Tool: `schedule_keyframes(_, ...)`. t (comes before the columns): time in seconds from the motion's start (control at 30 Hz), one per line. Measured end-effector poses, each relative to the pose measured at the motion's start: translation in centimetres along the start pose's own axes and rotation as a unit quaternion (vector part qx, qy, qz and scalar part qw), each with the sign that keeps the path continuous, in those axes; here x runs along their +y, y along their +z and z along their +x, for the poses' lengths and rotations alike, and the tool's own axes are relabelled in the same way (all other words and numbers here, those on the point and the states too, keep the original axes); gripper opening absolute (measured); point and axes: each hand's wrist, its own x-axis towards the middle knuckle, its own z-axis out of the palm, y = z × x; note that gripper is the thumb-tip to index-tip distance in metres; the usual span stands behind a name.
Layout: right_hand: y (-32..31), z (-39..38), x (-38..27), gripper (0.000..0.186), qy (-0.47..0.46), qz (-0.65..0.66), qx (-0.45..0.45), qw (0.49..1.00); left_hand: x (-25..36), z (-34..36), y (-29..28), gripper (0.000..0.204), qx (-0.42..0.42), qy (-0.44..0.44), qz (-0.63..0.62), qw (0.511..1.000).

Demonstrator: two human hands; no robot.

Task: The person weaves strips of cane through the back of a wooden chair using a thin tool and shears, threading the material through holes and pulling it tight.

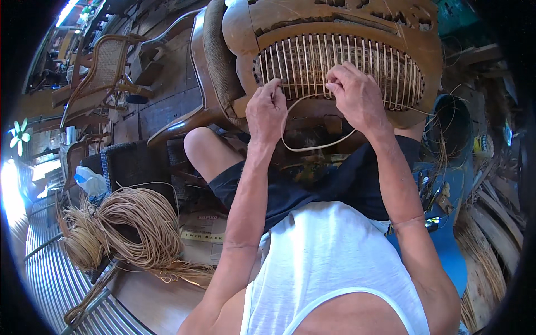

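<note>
A curved wooden chair panel (421, 53) holds a long oval of pale vertical cane strands (357, 47) over darker woven material, with dark holes round its rim. My left hand (267, 111) is at the lower left edge of the oval, fingers closed in a pinch on a cane strip (312, 149), which hangs in a loose loop below the panel between my hands. My right hand (359, 100) is closed at the oval's lower middle, thumb and finger pinched at the strands, apparently on the same strip; the exact grip is partly hidden.
Coiled cane bundles (146, 226) lie at lower left beside corrugated metal (50, 279) and flattened cardboard (204, 226). Other cane-backed chairs (109, 67) stand at upper left. A dark barrel (446, 125), a blue surface (449, 257) and loose strips (477, 268) are at right.
</note>
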Motion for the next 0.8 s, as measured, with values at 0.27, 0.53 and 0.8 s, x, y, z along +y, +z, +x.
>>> schedule_keyframes(0.27,0.8,-0.6,0.4,0.021,0.09,-0.015,0.027,0.995,1.7,2.2,-1.5,0.024,-0.149,-0.116,0.016,0.982)
schedule_keyframes(0.53,-2.3,-2.9,2.0,0.042,0.134,-0.018,0.06,0.989,-1.1,2.8,-2.7,0.029,-0.174,-0.006,0.152,0.973)
schedule_keyframes(0.8,-3.6,-4.4,1.7,0.052,0.198,0.114,-0.045,0.973,-4.5,0.7,-6.6,0.036,-0.068,-0.346,-0.19,0.916)
